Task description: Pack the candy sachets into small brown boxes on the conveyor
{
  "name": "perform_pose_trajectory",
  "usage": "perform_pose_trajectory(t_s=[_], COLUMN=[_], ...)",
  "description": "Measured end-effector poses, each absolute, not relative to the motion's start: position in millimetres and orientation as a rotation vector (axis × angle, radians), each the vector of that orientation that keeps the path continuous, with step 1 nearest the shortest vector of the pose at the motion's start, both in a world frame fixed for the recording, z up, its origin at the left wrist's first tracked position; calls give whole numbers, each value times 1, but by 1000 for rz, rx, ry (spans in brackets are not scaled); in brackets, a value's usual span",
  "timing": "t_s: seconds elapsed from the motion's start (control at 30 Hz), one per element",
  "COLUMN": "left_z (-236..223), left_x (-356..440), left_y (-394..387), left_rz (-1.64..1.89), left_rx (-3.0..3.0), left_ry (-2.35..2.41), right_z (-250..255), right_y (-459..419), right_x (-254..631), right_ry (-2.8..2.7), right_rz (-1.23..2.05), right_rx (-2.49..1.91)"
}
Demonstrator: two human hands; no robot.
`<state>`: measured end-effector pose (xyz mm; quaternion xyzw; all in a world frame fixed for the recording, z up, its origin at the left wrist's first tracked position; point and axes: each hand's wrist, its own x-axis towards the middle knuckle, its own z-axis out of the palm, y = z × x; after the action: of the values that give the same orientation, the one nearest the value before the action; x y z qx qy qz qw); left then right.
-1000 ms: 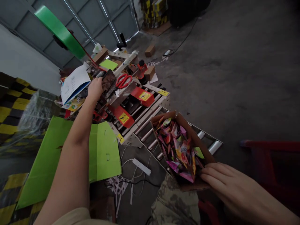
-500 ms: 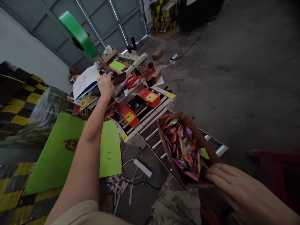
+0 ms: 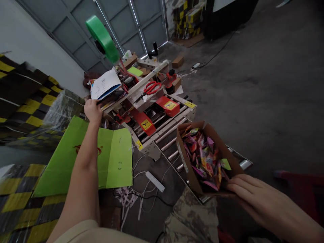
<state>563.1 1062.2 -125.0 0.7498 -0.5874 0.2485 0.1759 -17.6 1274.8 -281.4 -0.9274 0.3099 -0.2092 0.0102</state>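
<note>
An open cardboard box point(image 3: 186, 165) full of small, brightly coloured sachets point(image 3: 206, 158) sits on the roller conveyor point(image 3: 169, 145). My right hand point(image 3: 255, 199) grips the box's near right corner, its fingers over the rim. At the far left, my left hand point(image 3: 93, 110) has its fingers curled at the left end of the taping machine point(image 3: 149, 96), beside a stack of white papers point(image 3: 105, 83). A dark edge shows by its fingertips; what they hold is hidden. Red-handled scissors point(image 3: 152, 87) lie on top of the machine.
A green tape roll point(image 3: 102, 38) stands above the machine. Bright green cardboard point(image 3: 118, 158) leans at left by taped parcels point(image 3: 27, 192). A white power strip point(image 3: 155, 181) and cables lie on the floor. A red stool point(image 3: 298, 179) is at right.
My left hand has moved left and towards me, from the machine's middle, where it was at a dark flat thing, to beside the papers. My right hand stays on the box.
</note>
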Motion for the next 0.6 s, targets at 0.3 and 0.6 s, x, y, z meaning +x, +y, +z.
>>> perform_pose_trajectory(t_s=[0.3, 0.6], left_z=[-153, -163], left_x=[601, 597], left_y=[1039, 1038], left_rz=[558, 425], left_rx=[2356, 2267], left_ry=[-1713, -1533], right_z=[-272, -269], right_y=[1275, 1272], right_x=[-10, -9], right_ry=[1026, 973], right_rz=[-805, -814], right_rx=[-2919, -2954])
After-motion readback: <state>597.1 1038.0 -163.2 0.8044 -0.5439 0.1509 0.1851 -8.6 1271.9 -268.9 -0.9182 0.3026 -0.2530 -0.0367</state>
